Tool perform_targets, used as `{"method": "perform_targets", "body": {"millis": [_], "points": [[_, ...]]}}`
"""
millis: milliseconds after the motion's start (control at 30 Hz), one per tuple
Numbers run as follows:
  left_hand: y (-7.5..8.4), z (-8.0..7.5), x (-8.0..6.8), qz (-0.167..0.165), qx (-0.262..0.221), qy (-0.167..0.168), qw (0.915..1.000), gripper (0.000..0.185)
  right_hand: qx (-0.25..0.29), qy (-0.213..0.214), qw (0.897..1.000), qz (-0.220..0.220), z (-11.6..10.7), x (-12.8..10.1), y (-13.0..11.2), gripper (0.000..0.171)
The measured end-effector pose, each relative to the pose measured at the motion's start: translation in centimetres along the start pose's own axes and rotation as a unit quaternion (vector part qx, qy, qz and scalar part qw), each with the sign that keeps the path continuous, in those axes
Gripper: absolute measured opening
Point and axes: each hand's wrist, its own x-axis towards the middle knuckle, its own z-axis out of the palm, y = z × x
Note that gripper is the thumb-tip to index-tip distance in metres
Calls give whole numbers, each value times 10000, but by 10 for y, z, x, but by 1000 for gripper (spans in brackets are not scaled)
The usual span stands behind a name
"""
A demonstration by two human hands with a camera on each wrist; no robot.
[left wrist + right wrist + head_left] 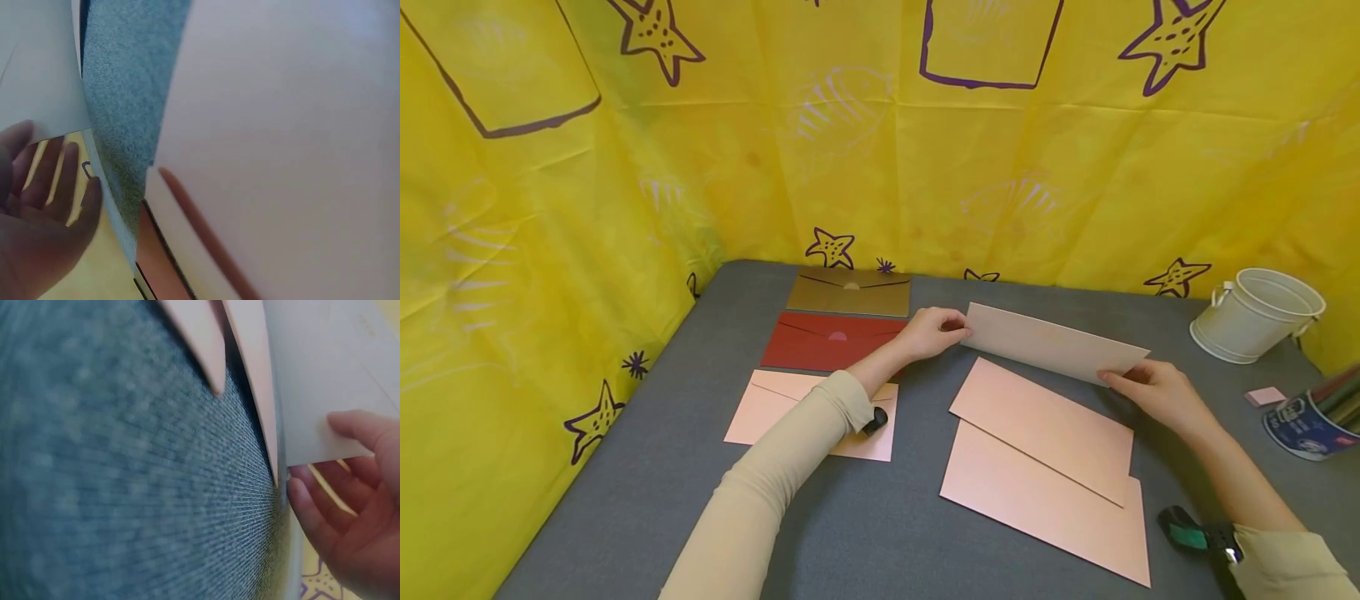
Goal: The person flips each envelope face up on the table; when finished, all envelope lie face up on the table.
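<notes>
While the left hand point(934, 332) and the right hand point(1157, 392) each pinch an end between thumb and fingers, a pale pinkish-white rectangular paper envelope point(1052, 343) is tilted up just beyond two overlapping flat pink paper rectangles point(1037, 437); whether its lower edge touches the dark gray table point(625, 500) I cannot tell. It should be light, fairly stiff yet easily creased, so gentle holds at the short ends suit it. Leftward lie flat pink point(775, 400), red point(812, 342) and gold point(850, 302) paper envelopes; rightward stand a white bucket point(1258, 317) and a blue cylindrical tin point(1307, 429).
</notes>
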Motion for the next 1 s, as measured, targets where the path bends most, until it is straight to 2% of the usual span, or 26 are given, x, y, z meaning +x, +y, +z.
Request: {"method": "perform_targets", "body": {"millis": [133,233,400,533,633,767,867,1000], "points": [[0,-2,-1,-61,462,-223,9987,21,-334,-37,9994,-126,0,4,1,39],[0,-4,-1,-89,540,-230,9982,19,-453,-85,9989,-110,1,8,1,40],[1,-7,-2,-350,326,28,9989,19,-281,-243,9991,207,3,18,-3,49],[-1,-8,-3,-772,-258,381,9960,24,243,-232,9988,356,7,28,-8,51],[-6,-8,-3,-1182,-909,708,9863,30,665,-167,9968,418,12,36,-13,54],[-10,-9,-3,-1621,-1642,1140,9663,38,955,-116,9941,498,17,48,-21,62],[-12,-11,-4,-1777,-1860,1380,9565,40,945,-102,9938,572,20,56,-26,72],[-15,-14,-5,-1865,-1981,1600,9489,40,880,-112,9937,686,25,65,-31,77]]}}
